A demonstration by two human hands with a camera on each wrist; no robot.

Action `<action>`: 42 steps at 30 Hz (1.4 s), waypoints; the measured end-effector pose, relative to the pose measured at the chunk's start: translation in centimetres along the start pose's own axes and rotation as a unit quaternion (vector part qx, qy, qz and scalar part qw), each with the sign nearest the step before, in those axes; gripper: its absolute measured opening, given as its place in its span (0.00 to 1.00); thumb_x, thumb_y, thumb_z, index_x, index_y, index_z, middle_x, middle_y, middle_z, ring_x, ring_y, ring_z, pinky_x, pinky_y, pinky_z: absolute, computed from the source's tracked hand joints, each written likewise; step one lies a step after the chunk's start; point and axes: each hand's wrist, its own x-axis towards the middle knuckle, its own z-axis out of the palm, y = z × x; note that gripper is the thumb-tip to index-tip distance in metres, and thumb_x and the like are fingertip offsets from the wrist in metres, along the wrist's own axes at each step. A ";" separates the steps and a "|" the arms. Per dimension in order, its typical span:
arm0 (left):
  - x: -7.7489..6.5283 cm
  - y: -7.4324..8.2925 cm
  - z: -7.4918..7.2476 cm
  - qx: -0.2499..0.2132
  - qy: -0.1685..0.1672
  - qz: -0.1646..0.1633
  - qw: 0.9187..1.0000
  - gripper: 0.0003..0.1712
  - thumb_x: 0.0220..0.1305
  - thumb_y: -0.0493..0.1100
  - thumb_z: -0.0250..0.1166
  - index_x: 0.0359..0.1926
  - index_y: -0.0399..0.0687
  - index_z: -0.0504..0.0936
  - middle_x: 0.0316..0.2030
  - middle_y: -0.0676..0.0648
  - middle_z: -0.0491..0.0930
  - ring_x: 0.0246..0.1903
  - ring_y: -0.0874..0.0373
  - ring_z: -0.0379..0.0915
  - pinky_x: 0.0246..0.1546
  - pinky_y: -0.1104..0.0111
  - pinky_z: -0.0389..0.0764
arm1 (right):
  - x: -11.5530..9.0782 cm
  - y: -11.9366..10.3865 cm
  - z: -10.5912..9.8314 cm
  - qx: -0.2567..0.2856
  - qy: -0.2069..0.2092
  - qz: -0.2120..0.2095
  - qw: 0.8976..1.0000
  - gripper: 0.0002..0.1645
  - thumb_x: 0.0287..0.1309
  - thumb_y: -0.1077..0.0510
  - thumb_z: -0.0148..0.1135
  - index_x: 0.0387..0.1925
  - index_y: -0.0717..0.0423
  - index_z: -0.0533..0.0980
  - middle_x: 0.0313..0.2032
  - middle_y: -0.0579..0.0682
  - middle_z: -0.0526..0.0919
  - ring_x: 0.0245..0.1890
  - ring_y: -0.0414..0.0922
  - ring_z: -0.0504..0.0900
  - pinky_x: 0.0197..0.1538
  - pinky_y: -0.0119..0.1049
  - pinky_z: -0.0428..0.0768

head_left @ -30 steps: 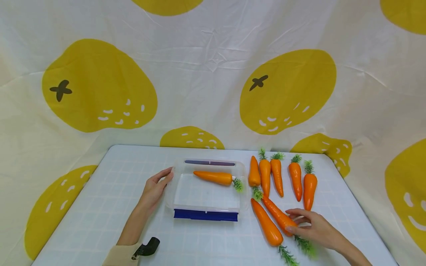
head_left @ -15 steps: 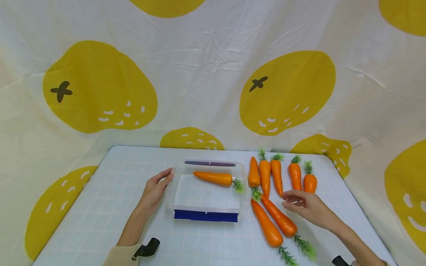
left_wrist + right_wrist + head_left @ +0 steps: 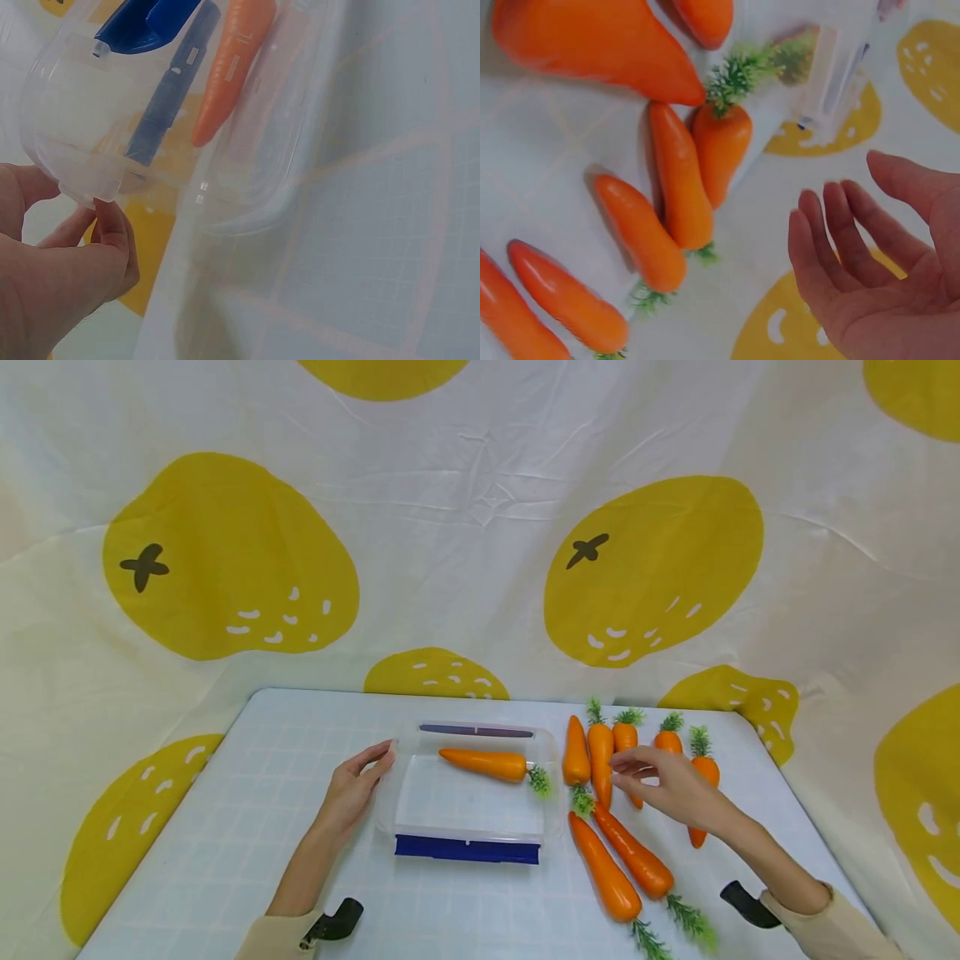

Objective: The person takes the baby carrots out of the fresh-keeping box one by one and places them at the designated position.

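Note:
A clear plastic food container (image 3: 403, 789) with blue side clips stands mid-table, one orange carrot (image 3: 487, 765) lying inside it. My left hand (image 3: 354, 793) pinches its left rim between thumb and fingers (image 3: 112, 225). To the container's right several carrots with green tops lie loose. My right hand (image 3: 663, 781) hovers over this group, fingers loosely bent with nothing between them. It partly covers a short carrot (image 3: 626, 737) and two further right. Nearest its fingertips is an upright-lying carrot (image 3: 601, 756). In the right wrist view the fingers (image 3: 844, 217) and thumb are spread apart.
Two larger carrots, a front one (image 3: 606, 872) and its neighbour (image 3: 636, 853), lie slanted near the container's right front corner. Another carrot (image 3: 576, 752) lies close against the right wall. A cloth with yellow fruit prints hangs behind the white table (image 3: 225, 852).
My right hand has left the slanted carrot at the front and moved back and left above the rear carrots. The left hand stays at the container's rim. The carrots have stayed put.

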 end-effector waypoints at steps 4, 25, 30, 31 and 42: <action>-0.1 -0.1 0.0 -0.003 0.002 0.004 1.000 0.31 0.73 0.48 0.66 0.71 0.42 0.74 0.71 0.46 0.70 0.64 0.59 0.66 0.65 0.65 0.72 | 1.4 -0.8 -0.3 -0.010 -0.007 -0.013 1.000 0.14 0.68 0.61 0.67 0.51 0.63 0.82 0.43 0.48 0.87 0.41 0.45 0.85 0.48 0.49 0.85; -0.1 -0.1 0.1 -0.010 0.002 0.006 1.000 0.28 0.75 0.46 0.64 0.71 0.42 0.74 0.71 0.46 0.70 0.65 0.58 0.65 0.58 0.74 0.75 | 8.8 -3.7 2.0 -0.060 -0.083 -0.049 0.994 0.16 0.64 0.61 0.71 0.51 0.64 0.82 0.46 0.55 0.86 0.45 0.52 0.83 0.52 0.48 0.83; -0.2 -0.1 0.1 -0.010 0.000 0.007 1.000 0.28 0.75 0.47 0.64 0.71 0.42 0.74 0.71 0.46 0.70 0.65 0.56 0.66 0.65 0.62 0.72 | 10.2 -4.3 3.3 -0.060 -0.117 -0.062 0.989 0.17 0.63 0.63 0.71 0.52 0.66 0.81 0.48 0.57 0.85 0.47 0.55 0.83 0.53 0.50 0.83; -0.2 -0.1 0.1 -0.009 0.001 0.006 1.000 0.28 0.74 0.47 0.65 0.70 0.42 0.74 0.71 0.46 0.70 0.65 0.56 0.66 0.66 0.61 0.72 | 10.4 -4.4 3.6 -0.064 -0.123 -0.063 0.988 0.17 0.63 0.64 0.71 0.52 0.66 0.81 0.49 0.58 0.85 0.47 0.55 0.83 0.53 0.50 0.83; -0.3 -0.1 0.1 -0.004 0.009 0.012 1.000 0.29 0.73 0.49 0.66 0.70 0.43 0.75 0.70 0.46 0.71 0.62 0.57 0.70 0.65 0.58 0.72 | 12.2 -5.2 6.7 -0.083 -0.182 -0.043 0.979 0.22 0.64 0.64 0.70 0.58 0.66 0.79 0.56 0.62 0.82 0.54 0.59 0.81 0.58 0.50 0.80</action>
